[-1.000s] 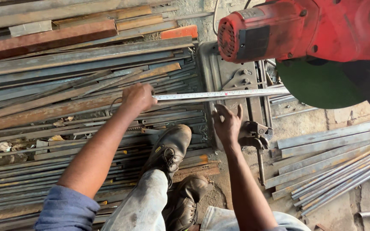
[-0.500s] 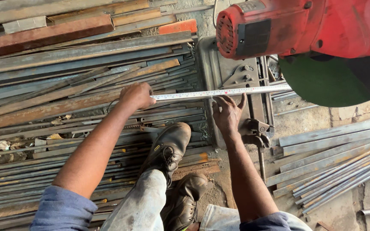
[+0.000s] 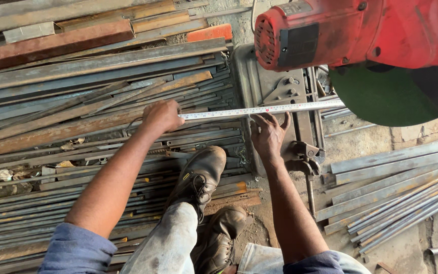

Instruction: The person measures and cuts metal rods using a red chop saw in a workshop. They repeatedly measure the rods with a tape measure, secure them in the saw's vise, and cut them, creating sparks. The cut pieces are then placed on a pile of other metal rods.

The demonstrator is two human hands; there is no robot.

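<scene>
**Inspector:** Hands first. Left hand (image 3: 162, 115) is closed around the tape measure (image 3: 259, 109) case end, over the rusty steel bars (image 3: 77, 122).

**Clerk:** Right hand (image 3: 268, 135)?

**Inspector:** Fingers spread, tips touching the blade's underside near its middle. Blade runs level between both hands and on rightward, under the red chop saw (image 3: 351, 30).

**Clerk:** Below?

**Inspector:** 2 brown boots (image 3: 201, 177).

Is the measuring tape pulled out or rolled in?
Pulled out. The tape blade runs from the left hand across to the green saw disc; the right hand touches it.
</scene>
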